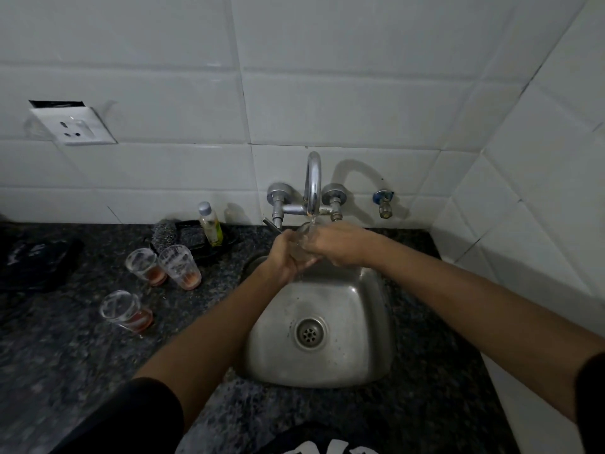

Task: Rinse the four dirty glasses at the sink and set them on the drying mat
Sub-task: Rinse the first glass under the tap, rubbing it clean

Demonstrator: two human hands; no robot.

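A clear glass [302,244] is held under the running tap [313,185], above the back of the steel sink [357,362]. My left hand [284,257] grips it from the left and below. My right hand [334,245] wraps it from the right. Water falls onto the glass rim. Three dirty glasses with reddish dregs stand on the dark counter left of the sink: one [145,267], one beside it [180,267], and one nearer me [126,311]. A dark mat [36,260] lies at the far left.
A small bottle [210,224] and a scrubber [165,235] sit in a dark tray behind the glasses. A wall socket [73,126] is at upper left. A blue-handled valve [383,203] sticks out right of the tap. Tiled walls close the back and right.
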